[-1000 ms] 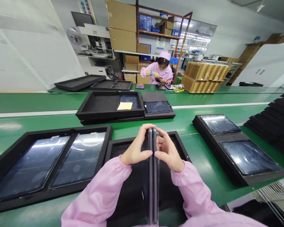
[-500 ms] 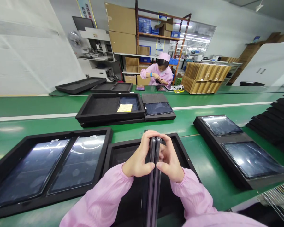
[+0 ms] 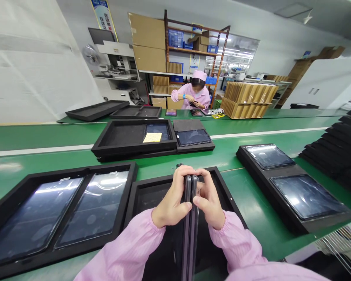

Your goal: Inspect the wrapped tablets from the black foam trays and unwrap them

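Note:
Two dark tablets [image 3: 190, 230] stand on edge side by side, their narrow sides facing me. My left hand [image 3: 175, 199] is closed around the left one, thumb along its near edge and fingers over the far top. Opposite it, my right hand [image 3: 209, 197] grips the right tablet, its thumb on the edge and its fingers bent against the outer face. The pair is held over a black foam tray [image 3: 152, 187], whose inside is partly hidden by my arms. I cannot tell whether the tablets' lower ends touch the tray.
On the left, a black tray [image 3: 133, 175] holds two tablets; another two lie on a foam tray [image 3: 245, 160] at right. Further back are an open tray [image 3: 96, 146] with a yellow note [image 3: 152, 137] and a stack of black trays [image 3: 333, 144]. A co-worker [image 3: 193, 95] sits across the green bench [image 3: 263, 205].
My view has tilted up slightly, so the scene sits a little lower. Both hands keep their grip on the tablets; the right fingers have shifted a little.

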Tool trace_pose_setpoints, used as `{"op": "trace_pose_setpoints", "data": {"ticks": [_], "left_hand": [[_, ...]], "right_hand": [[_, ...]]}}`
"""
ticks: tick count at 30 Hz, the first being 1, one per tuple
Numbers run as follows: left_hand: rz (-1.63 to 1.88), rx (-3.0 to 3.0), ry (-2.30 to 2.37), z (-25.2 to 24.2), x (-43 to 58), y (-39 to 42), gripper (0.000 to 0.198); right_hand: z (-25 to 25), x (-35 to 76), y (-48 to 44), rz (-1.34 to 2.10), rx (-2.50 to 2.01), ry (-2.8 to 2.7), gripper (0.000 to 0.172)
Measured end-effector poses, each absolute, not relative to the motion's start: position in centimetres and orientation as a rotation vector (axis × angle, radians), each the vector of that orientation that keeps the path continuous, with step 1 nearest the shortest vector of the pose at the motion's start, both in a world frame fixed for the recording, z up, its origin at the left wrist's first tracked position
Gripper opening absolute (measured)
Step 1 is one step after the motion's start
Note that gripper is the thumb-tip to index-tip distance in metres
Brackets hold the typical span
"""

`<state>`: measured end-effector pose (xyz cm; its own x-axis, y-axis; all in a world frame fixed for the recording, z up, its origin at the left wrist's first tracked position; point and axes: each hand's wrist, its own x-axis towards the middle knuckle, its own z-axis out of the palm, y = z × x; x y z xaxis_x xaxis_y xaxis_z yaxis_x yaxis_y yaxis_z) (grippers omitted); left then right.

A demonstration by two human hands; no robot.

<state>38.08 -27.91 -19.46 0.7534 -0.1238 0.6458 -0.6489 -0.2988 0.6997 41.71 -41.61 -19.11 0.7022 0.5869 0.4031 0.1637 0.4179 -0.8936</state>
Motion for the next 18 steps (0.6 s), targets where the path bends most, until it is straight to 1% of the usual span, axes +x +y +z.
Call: {"op": "trace_pose_setpoints", "data": {"ticks": [4,8,14,18], "left_hand": [[0.589,1.787,-0.526,-19.7,37.9,-28.2,0.044],[0.594,1.768,-0.496,-19.7,37.8,-28.5,0.044],[0.664,1.778,-0.486,-19.7,37.9,-28.6,0.04],[0.736,1.76,-0.428,-20.0,38.0,-29.0,0.043]], "right_hand": [[-19.1,41.3,-41.5,0.284,-1.133,-0.744,0.043],[-18.8,40.9,-41.5,0.265,-1.155,-0.698,0.037],[-18.3,40.9,-41.2,0.231,-1.161,-0.676,0.03],[-18.0,40.6,-41.0,0.192,-1.21,-0.69,0.027]]}}
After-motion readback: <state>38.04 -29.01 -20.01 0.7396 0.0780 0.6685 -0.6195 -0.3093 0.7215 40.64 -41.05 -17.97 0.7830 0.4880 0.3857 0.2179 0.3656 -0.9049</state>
